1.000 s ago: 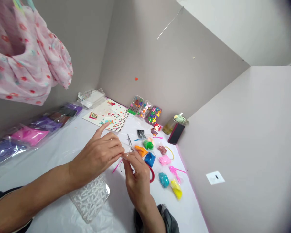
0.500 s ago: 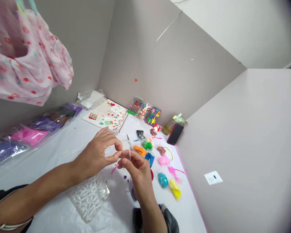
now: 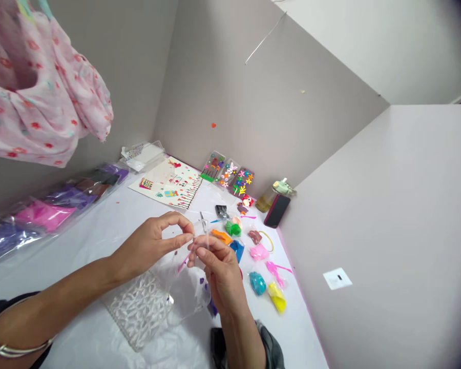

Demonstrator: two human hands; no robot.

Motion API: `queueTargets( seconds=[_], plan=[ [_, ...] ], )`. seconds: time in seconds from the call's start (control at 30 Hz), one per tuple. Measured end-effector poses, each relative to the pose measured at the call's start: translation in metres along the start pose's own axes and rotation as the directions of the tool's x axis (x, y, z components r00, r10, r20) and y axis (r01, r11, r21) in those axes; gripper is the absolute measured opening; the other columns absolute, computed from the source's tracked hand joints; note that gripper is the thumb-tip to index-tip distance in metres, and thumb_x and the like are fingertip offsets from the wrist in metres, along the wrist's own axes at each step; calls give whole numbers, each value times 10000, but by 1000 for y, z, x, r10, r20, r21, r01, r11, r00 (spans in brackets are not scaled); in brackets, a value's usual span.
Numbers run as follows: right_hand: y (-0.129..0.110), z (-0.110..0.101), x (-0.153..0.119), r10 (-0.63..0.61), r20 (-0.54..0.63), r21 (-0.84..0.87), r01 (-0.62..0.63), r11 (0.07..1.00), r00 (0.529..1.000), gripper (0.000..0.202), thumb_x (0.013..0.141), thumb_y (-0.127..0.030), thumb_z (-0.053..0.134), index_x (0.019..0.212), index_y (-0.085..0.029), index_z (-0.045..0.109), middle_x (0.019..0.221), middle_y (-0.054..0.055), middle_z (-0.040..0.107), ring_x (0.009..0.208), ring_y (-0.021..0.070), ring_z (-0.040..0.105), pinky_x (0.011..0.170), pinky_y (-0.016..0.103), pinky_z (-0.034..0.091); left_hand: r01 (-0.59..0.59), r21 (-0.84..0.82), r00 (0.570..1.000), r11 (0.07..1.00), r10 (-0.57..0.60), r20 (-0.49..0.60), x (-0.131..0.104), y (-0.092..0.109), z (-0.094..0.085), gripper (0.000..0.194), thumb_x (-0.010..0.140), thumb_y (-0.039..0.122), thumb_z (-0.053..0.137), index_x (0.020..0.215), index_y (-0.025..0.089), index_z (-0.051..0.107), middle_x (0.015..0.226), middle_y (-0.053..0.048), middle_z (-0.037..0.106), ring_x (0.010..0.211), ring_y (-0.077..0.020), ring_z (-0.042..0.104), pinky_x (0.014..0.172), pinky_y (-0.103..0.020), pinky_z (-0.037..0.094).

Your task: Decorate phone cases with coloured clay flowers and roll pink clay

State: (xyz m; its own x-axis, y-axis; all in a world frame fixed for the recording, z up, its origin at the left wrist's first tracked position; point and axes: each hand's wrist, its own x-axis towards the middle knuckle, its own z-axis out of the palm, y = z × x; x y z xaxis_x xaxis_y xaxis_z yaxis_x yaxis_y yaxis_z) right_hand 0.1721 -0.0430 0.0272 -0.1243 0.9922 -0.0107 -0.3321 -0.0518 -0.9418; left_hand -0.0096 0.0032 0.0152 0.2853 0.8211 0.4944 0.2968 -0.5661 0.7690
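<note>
A thin, clear plastic case hangs at the frame's centre (image 3: 189,294); my left hand (image 3: 158,240) pinches its top edge, my right hand (image 3: 219,260) its side, thumb against fingers. If my fingertips slide on that slick rim, it could drop against the faceted clear-plastic slab (image 3: 138,310), lower left.

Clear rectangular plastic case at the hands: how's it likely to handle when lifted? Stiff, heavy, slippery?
The clear rectangular plastic case is probably light, as its walls look thin. It's likely fairly stiff: no obvious droop shows below the right hand. It may be slippery, since its see-through surface looks smooth and shows glints.
</note>
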Motion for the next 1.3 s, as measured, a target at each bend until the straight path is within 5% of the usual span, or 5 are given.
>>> queueTargets(
  seconds=[0.3,0.67,0.8,1.0,1.3],
  plan=[
    [6,-2,-5,-151,-68,-279,126,952,986,170,838,-340,824,968,-230,822,817,11,749,729,180,696,716,313,575,-107,19,994,994,107,-35,-1,-4,6,196,1009,402,624,871,265,652,868,67,724,843,-161,686,1303,-538,236],
    [3,-1,0,-16,-9,39,16,999,1000,178,773,-331,872,868,-209,785,851,25,777,648,147,656,674,297,583,44,-15,977,999,-46,-207,4,-2,-16,155,936,357,604,833,243,624,842,26,705,773,-189,668,787,-334,565],
    [0,-3,1,-19,-42,114,24,993,999,165,799,-300,860,874,-217,738,927,32,802,743,151,704,725,273,596,78,-60,960,995,-91,-264,0,-7,-21,213,994,458,602,933,258,646,941,18,729,887,-209,688,833,-329,555],
    [1,-3,-1,-27,-46,163,34,986,999,176,842,-265,835,884,-222,669,1021,69,836,882,178,778,797,281,609,-190,49,952,980,197,-235,-7,5,-6,73,1015,274,633,946,277,658,936,79,713,917,-135,663,1288,-442,270],
    [-1,0,-2,-84,-69,118,92,989,994,196,866,-290,831,918,-229,653,1049,78,848,906,190,806,814,295,611,-332,326,900,885,401,-172,-9,-1,-4,88,1003,168,631,995,253,652,904,21,693,925,-186,650,1252,-616,251]
  ],
)
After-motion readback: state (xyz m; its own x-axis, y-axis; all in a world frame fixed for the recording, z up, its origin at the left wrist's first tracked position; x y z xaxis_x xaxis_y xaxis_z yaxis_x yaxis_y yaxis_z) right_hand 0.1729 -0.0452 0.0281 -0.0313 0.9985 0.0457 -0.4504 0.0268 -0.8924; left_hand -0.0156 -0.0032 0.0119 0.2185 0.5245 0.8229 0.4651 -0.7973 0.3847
